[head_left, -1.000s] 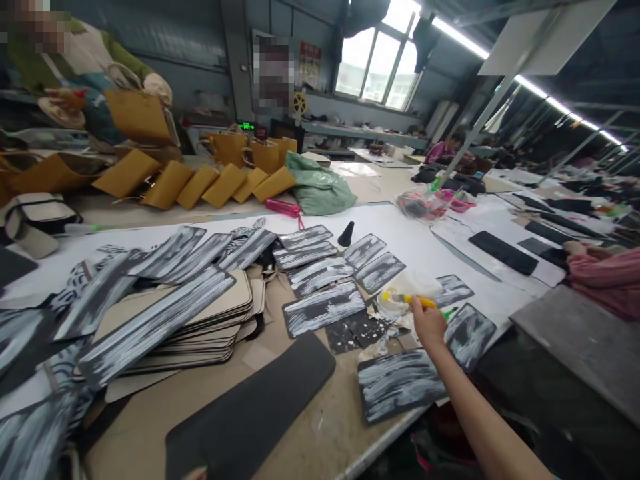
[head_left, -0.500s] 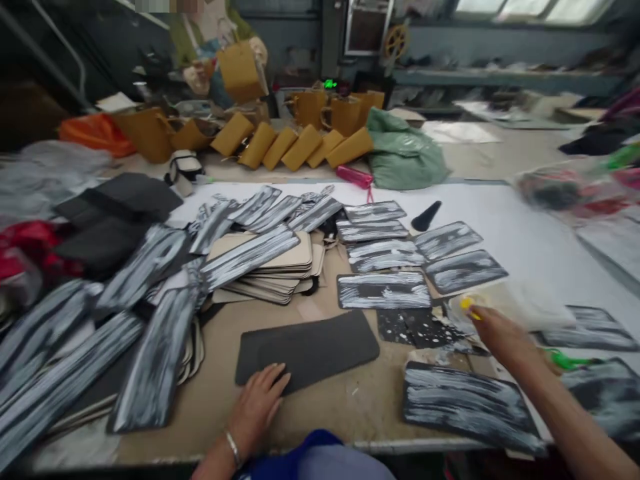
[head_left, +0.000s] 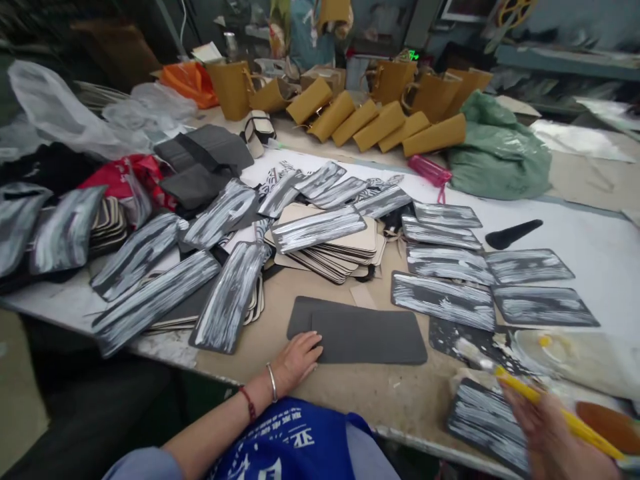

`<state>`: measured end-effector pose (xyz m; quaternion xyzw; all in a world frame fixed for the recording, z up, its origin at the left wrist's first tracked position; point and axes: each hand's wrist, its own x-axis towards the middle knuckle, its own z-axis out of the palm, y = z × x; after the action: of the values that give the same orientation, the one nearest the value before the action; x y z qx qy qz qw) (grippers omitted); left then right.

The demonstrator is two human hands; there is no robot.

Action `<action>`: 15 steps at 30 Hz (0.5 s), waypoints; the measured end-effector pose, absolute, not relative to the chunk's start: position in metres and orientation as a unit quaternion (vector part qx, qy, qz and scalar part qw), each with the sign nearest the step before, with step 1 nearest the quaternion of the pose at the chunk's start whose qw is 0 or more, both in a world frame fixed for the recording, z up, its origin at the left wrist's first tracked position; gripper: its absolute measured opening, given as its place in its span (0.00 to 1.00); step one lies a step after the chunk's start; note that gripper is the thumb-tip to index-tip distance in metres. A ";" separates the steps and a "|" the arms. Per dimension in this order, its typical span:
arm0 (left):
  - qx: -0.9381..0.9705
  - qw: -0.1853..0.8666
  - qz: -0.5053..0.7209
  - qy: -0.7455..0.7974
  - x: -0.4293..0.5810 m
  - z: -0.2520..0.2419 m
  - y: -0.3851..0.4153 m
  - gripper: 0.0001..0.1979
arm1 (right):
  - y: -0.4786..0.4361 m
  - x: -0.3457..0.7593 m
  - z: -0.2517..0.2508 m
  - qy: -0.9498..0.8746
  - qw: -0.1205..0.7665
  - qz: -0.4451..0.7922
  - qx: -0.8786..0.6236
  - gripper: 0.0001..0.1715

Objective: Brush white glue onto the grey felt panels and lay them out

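Note:
My left hand [head_left: 299, 360] lies flat on the left part of a plain dark grey panel [head_left: 373, 337], fingertips near its front edge. A second grey panel [head_left: 300, 313] shows from beneath it at the left. My right hand [head_left: 545, 427], partly blurred at the lower right, is closed around a brush with a yellow handle [head_left: 520, 384]. White paste coats the brush's head, which is over a dark, white-spattered board [head_left: 450, 337]. Just left of this hand lies a dark panel streaked with white [head_left: 487, 420]. A pale plastic sheet or bag with a yellow spot [head_left: 575, 357] lies behind it.
White-streaked panels [head_left: 443, 297] lie in rows at the right. A stack of beige-edged pieces [head_left: 325, 260] stands mid-table, with more streaked panels [head_left: 155, 303] leftward. Mustard bags [head_left: 380, 127], a green plastic bag [head_left: 500, 150] and a pink pouch [head_left: 429, 171] are farther back.
My view has swung left, so the table things sit farther right. My right hand has come nearer, and the brush now shows at length. My left hand remains on the grey panel.

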<state>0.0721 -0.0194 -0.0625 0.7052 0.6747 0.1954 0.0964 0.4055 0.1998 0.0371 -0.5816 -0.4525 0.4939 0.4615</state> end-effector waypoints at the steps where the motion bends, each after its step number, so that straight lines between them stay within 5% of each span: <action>1: 0.705 0.095 0.201 0.673 0.071 -0.063 -0.021 0.15 | 0.187 0.377 0.034 -0.417 0.463 0.499 -0.602 0.16; 7: 0.714 0.096 0.227 0.655 0.065 -0.067 -0.026 0.15 | 0.115 0.226 0.014 -0.353 0.350 0.664 -0.558 0.26; 15: 0.714 0.122 0.242 0.646 0.060 -0.067 -0.023 0.14 | 0.106 0.196 -0.016 -0.404 0.311 0.657 -0.555 0.25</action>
<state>0.0598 -0.0235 -0.0667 0.7138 0.6458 0.2421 0.1221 0.1957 0.1061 -0.0158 -0.5551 -0.4042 0.6573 0.3105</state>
